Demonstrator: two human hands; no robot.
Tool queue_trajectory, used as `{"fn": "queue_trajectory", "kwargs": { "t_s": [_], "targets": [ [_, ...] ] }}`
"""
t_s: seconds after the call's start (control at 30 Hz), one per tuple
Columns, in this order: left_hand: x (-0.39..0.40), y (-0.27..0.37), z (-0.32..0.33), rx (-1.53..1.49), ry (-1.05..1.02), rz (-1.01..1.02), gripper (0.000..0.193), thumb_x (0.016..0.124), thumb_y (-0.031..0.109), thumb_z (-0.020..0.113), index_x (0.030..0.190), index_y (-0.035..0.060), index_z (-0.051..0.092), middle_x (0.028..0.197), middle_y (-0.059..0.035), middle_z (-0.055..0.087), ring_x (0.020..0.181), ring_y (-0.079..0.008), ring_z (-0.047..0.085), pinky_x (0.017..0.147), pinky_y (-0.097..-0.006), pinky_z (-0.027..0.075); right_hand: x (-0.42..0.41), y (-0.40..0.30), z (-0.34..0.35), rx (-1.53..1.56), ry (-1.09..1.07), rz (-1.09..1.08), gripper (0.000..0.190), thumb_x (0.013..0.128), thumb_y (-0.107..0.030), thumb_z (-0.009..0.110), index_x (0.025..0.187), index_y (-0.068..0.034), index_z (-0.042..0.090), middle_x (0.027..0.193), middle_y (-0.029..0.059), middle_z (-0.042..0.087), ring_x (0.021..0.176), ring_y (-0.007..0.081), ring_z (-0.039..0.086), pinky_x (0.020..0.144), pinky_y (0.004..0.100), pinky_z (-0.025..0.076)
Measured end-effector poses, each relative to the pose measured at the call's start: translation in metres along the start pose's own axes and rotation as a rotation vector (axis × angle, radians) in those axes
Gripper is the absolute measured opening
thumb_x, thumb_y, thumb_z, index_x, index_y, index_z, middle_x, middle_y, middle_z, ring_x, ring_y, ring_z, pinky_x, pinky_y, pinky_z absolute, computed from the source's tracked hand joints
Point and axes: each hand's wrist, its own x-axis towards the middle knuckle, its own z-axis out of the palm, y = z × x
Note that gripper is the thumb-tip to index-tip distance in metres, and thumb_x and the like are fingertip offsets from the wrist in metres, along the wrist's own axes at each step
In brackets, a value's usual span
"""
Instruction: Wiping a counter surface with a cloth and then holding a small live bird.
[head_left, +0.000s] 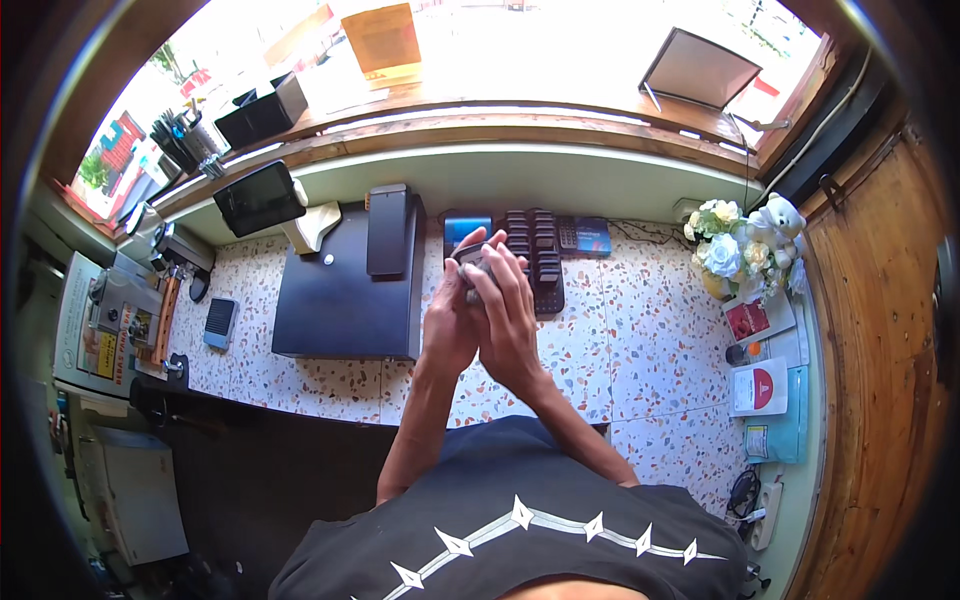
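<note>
Both my hands are raised over the terrazzo counter (660, 330), close together in front of me. My left hand (450, 319) grips a small dark device (471, 255) with a pale marking on its face, probably a pager. Across it lie the bent fingers of my right hand (508, 307), pressing a bit of grey cloth (472, 294) to it. Most of the cloth and the device's lower part are hidden by the fingers. Just behind stands a black charging rack (547, 300) with several dark pager-like devices (549, 264) in rows.
Left of my hands sits a black cash drawer (337, 315) bearing a dark handheld terminal (388, 229) and a tablet (259, 199) on a stand. A blue cylinder (466, 229) stands behind my hands. Flowers with a teddy bear (780, 221) and several pouches (776, 435) line the right side.
</note>
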Motion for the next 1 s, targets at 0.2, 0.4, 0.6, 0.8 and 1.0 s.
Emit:
{"fn": "queue_trajectory", "kwargs": {
  "t_s": [0.2, 0.4, 0.6, 0.8, 1.0],
  "targets": [
    [0.003, 0.017, 0.009, 0.178, 0.095, 0.298, 0.046, 0.11, 0.037, 0.037, 0.142, 0.0047, 0.048, 0.135, -0.0201, 0.061, 0.113, -0.0285, 0.068, 0.099, -0.0389, 0.055, -0.002, -0.009, 0.005, 0.422, 0.167, 0.104, 0.045, 0.102, -0.015, 0.054, 0.144, 0.001, 0.047, 0.151, 0.0258, 0.043, 0.141, 0.0435, 0.044, 0.115, 0.0519, 0.036],
    [-0.007, -0.014, 0.006, 0.645, 0.232, 0.398, 0.048, 0.109, 0.038, 0.046, 0.142, 0.0033, 0.048, 0.129, -0.0116, 0.06, 0.117, -0.0184, 0.062, 0.094, -0.0341, 0.055, 0.055, -0.025, -0.019, 0.623, 0.139, 0.144, 0.04, 0.104, -0.021, 0.049, 0.139, -0.001, 0.053, 0.147, 0.0254, 0.052, 0.141, 0.0383, 0.046, 0.117, 0.0447, 0.035],
    [0.007, 0.022, 0.026, -0.032, -0.179, 0.243, 0.073, 0.106, 0.055, 0.037, 0.158, 0.0045, 0.026, 0.121, -0.0149, 0.055, 0.107, -0.0198, 0.056, 0.095, -0.0346, 0.052, 0.062, -0.057, -0.028, 0.352, -0.094, -0.116, 0.048, 0.091, -0.008, 0.062, 0.138, -0.002, 0.056, 0.154, 0.0245, 0.043, 0.146, 0.0447, 0.037, 0.12, 0.0554, 0.027],
    [0.013, 0.043, 0.042, -0.036, -0.282, 0.172, 0.084, 0.104, 0.065, 0.031, 0.162, 0.0066, 0.016, 0.14, -0.0278, 0.048, 0.119, -0.0337, 0.059, 0.096, -0.0402, 0.053, 0.04, -0.041, -0.03, 0.294, -0.055, -0.186, 0.04, 0.099, -0.011, 0.053, 0.137, -0.001, 0.056, 0.156, 0.0273, 0.041, 0.149, 0.0483, 0.031, 0.122, 0.0581, 0.021],
    [-0.009, 0.011, 0.061, 0.209, -0.11, 0.111, 0.086, 0.102, 0.07, 0.02, 0.163, 0.009, 0.016, 0.156, -0.0261, 0.037, 0.129, -0.0387, 0.055, 0.093, -0.05, 0.056, 0.066, -0.04, -0.039, 0.174, 0.01, -0.114, 0.04, 0.099, -0.017, 0.051, 0.135, -0.001, 0.057, 0.152, 0.0281, 0.045, 0.147, 0.0482, 0.035, 0.121, 0.0581, 0.022]
  ]
}}
